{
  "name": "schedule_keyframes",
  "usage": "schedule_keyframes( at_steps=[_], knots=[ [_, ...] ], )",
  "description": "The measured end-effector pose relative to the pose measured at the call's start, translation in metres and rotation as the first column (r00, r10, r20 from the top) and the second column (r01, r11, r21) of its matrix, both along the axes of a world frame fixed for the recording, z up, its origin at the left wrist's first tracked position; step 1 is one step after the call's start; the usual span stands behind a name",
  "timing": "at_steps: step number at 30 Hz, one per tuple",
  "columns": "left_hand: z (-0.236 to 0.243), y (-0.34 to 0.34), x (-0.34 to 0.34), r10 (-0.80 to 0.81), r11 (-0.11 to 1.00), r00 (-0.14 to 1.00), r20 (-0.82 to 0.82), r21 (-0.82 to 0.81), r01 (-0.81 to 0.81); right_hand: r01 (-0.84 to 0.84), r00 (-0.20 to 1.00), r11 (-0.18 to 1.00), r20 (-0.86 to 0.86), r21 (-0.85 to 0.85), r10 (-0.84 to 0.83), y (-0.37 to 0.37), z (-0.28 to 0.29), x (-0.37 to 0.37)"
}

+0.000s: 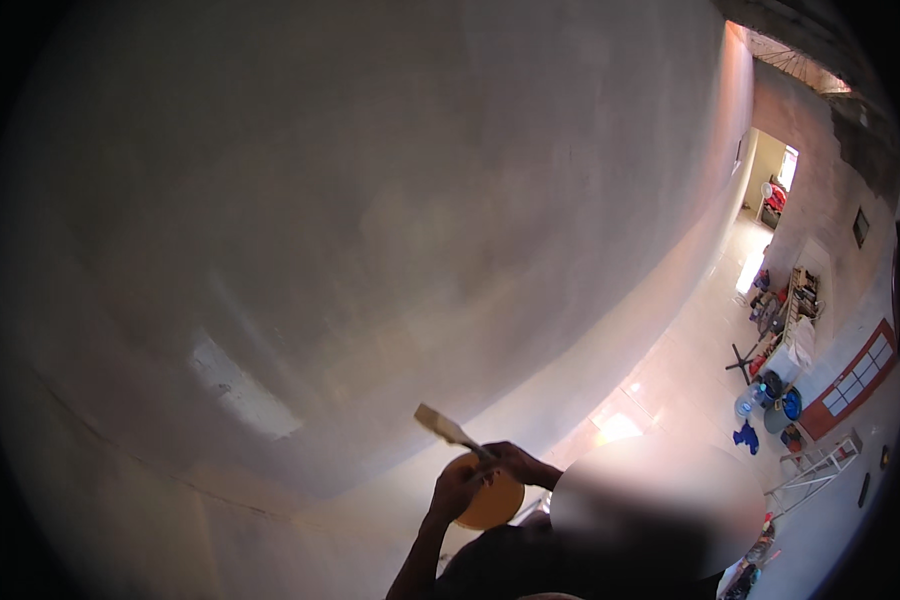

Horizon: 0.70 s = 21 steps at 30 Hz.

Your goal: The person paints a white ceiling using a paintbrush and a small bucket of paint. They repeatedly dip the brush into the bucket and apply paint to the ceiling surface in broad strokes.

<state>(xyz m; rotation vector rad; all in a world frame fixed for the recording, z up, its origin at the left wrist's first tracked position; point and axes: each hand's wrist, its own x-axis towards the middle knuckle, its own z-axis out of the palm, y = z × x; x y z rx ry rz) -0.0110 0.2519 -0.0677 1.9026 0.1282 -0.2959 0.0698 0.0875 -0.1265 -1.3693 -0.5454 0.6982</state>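
Note:
Low in the view, both my hands meet over a round orange tub (495, 503). My left hand (455, 492) is closed at the tub's left edge, its fingertips reaching toward the brush handle. My right hand (518, 464) is closed around the handle of a flat paintbrush (442, 426), whose wide pale end points up and left toward the wall. The hands are dark against the light, so the exact finger grip is hard to make out. What the tub contains cannot be seen. A large grey-beige wall (370, 220) fills most of the view ahead.
A whitish patch (238, 388) marks the wall at left. Far right, the tiled floor (660, 385) holds a metal stepladder (818, 472), a clear water bottle (748, 402), a blue cloth (746, 437) and cluttered goods. A red-framed window panel (850, 380) and a doorway (767, 170) stand beyond.

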Motion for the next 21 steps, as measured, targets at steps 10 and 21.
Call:
schedule_keyframes(
  at_steps=[10,21],
  knots=[
    [-0.030,0.019,0.001,0.054,0.997,0.866,0.498,-0.080,-0.016,0.291,0.954,0.955,-0.090,0.060,-0.285,-0.022,0.008,0.008],
    [-0.405,0.180,-0.176,0.825,0.565,0.512,-0.240,0.320,-0.760,0.506,0.862,0.848,0.079,-0.157,-0.500,-0.052,-0.011,0.029]
  ],
)
